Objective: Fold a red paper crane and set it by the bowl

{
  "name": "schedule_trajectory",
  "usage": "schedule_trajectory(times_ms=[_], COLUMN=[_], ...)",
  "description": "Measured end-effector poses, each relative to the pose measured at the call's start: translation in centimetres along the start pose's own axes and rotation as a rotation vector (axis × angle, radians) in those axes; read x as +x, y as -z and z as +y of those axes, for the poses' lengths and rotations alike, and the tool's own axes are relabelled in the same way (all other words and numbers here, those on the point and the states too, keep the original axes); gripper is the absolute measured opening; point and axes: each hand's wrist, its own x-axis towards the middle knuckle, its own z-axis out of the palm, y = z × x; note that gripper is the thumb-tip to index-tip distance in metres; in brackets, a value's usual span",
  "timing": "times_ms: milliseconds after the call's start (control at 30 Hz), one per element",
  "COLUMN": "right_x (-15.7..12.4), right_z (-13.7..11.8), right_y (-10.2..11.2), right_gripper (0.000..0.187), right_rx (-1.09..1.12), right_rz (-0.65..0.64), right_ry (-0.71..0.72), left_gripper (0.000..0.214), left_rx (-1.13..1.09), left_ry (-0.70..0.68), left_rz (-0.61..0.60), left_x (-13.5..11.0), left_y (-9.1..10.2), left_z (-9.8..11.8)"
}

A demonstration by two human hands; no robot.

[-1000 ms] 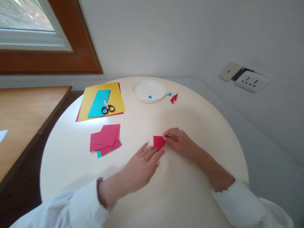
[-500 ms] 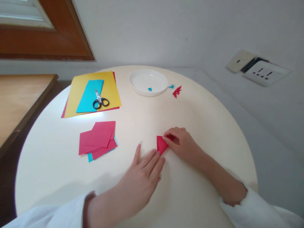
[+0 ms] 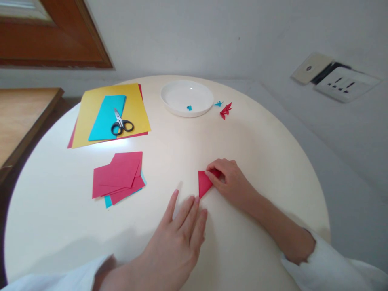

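The right hand (image 3: 229, 180) pinches the small red paper (image 3: 203, 184) between thumb and finger, on the round white table (image 3: 260, 141). The left hand (image 3: 178, 240) has its fingers spread and grips nothing, with its fingertips right by the paper's bottom corner. It looks like the step now is folding the paper and pressing it flat. I think the next press needs the right hand's pinch firm, so the edges don't slip

Indoor rm, type unclear: wdw frame (image 3: 71, 36), wall socket (image 3: 347, 85), rnd tbl (image 3: 260, 161).
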Motion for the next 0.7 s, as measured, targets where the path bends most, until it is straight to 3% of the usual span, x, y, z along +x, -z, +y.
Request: schedule_trajectory(times_ms=[433,700], right_x=[0.01,0.02], right_z=[-0.01,0.15], right_y=[-0.06,-0.18], right_gripper=[0.008,0.01], right_rx=[0.011,0.007], right_rz=[-0.014,-0.007], right_ry=[-0.021,-0.004], left_gripper=[0.03,0.028], left_rx=[-0.03,-0.122], left_ry=[0.04,0.067], left_rz=[0.046,-0.019], left_x=[0.11,0.88], left_y=[0.38,1.03], left_z=[0.11,-0.2])
